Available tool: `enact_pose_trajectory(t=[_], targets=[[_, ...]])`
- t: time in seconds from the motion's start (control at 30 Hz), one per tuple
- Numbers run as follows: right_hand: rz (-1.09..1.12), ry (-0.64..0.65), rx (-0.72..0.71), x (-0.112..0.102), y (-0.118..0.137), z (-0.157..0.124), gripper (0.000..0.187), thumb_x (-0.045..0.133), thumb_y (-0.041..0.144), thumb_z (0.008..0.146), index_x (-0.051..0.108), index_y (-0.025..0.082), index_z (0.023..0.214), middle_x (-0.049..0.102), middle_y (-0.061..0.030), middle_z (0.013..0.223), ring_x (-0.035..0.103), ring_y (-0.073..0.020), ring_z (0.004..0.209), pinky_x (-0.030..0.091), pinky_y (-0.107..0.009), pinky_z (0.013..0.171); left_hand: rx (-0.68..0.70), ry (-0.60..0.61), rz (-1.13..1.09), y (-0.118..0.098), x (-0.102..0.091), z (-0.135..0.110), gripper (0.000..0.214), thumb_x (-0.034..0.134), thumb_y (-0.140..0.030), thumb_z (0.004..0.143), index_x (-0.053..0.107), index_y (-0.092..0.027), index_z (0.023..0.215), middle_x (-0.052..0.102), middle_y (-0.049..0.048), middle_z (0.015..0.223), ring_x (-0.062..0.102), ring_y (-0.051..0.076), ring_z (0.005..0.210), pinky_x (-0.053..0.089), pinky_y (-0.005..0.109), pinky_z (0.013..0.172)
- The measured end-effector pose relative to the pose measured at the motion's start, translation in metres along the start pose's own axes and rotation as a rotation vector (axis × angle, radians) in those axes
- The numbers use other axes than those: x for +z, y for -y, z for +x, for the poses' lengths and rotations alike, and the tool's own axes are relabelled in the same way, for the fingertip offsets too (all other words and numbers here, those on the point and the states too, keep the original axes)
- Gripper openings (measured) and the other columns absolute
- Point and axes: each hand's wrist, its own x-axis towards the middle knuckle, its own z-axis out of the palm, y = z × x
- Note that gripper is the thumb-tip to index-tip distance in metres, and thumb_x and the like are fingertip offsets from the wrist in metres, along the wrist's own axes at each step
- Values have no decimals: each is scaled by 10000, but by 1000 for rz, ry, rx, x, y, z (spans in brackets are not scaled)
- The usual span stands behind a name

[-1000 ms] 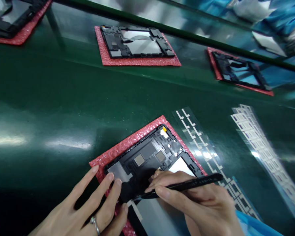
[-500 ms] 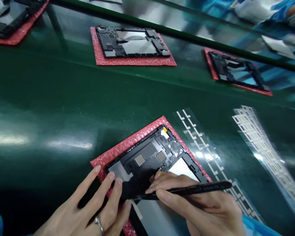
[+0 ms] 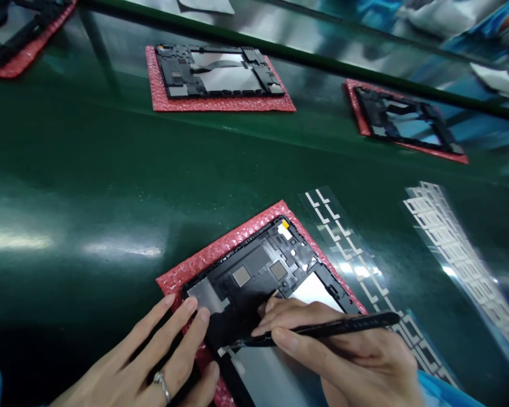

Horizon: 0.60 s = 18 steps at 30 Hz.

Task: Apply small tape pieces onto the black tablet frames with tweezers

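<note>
The green worktable (image 3: pixel 110 152) spreads out in front of you, with a red bubble-wrap pad (image 3: pixel 220 246) lying askew at its near middle. On that pad sits the tablet frame (image 3: pixel 246 299), its inner side facing up and its near part running out of view. Your left hand (image 3: pixel 152 362) is at its near left edge and your right hand (image 3: pixel 348 353) is over its right part. Right of the pad lies a clear sheet of L-shaped white strips (image 3: pixel 343 243), and farther right a fanned stack of patterned sheets (image 3: pixel 462 260).

To work well here, you would do best to brace the frame lightly with the left hand, rest the right fingers on it for steadiness, and hold the tip low so that it doesn't scratch the parts around it.

As for grip, your left fingers are spread, two fingertips at the frame's edge and the thumb lower down; how hard they press can't be told. Your right thumb and fingers pinch the black tweezers (image 3: pixel 339 327) firmly, it seems, tip pointing left. The tip lies just beside a small pale tab (image 3: pixel 223 351); whether its prongs meet or grasp the tab, you can't tell from here.
</note>
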Motion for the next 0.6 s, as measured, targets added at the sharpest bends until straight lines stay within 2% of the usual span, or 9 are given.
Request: enact_pose_trajectory(t=[0.2,0.37,0.6], targets=[[33,-3,35,1,-1,0,132,627,156,749,710,258,752,705,-7,748,638,-192,774,501,-254,649,11,19,9,0,-2,1,389,601,-385,722,540,-249,1081,533,41,1140,386,252,1186,262,410,1026],[-9,1,19,1,2,-1,127,626,159,750,712,253,755,703,-12,753,636,-192,772,503,-248,635,25,42,54,-2,4,-1,446,565,-286,740,483,-245,1177,496,65,1171,325,294,1220,168,492,1048],[0,-29,43,0,0,-1,122,654,155,717,712,260,741,699,-5,730,640,-184,722,504,-245,592,-9,9,12,-6,12,-7,455,566,-322,751,488,-219,1188,480,94,1214,337,314,1221,193,508,1037]])
